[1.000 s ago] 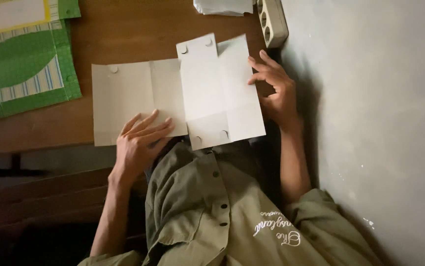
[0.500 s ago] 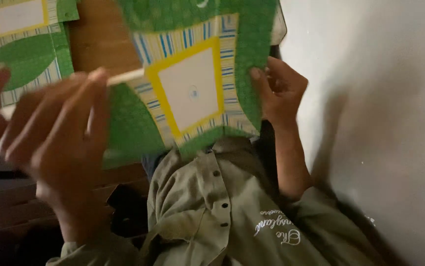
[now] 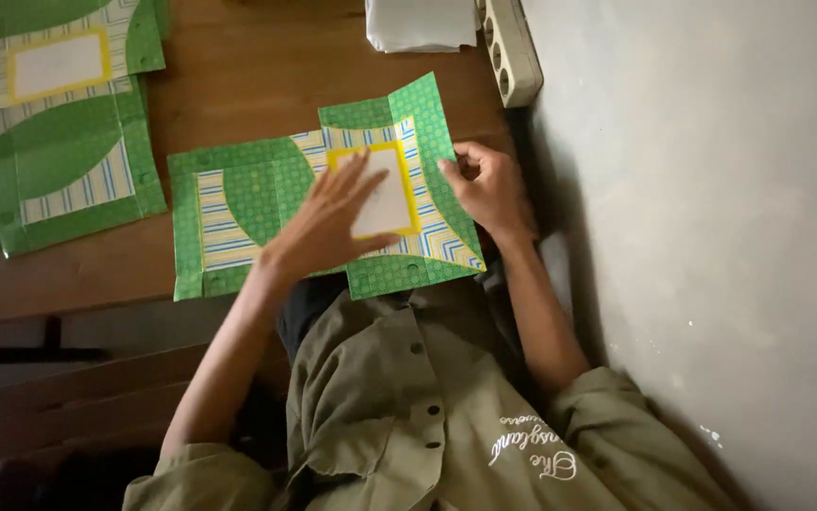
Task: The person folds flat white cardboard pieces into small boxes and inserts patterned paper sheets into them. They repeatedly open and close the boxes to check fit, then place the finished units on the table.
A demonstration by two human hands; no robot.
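A green patterned card sheet [image 3: 276, 213] is laid flat on the wooden counter [image 3: 238, 66], printed side up. The left hand [image 3: 328, 222] is spread wide, fingers splayed, and pressed on the sheet over its white, yellow-framed panel. The right hand [image 3: 489, 189] is curled narrow at the sheet's edge just beside the left hand, pinching it. Beyond the left hand's outer side, a stack of similar green sheets [image 3: 58, 123] is seen; a white power strip [image 3: 512, 47] lies past the right hand.

The left hand [image 3: 328, 222] covers part of the white panel on the green patterned sheet [image 3: 238, 203]. Well left of the grip, the stacked green sheets [image 3: 58, 161] are cropped by the frame edge.
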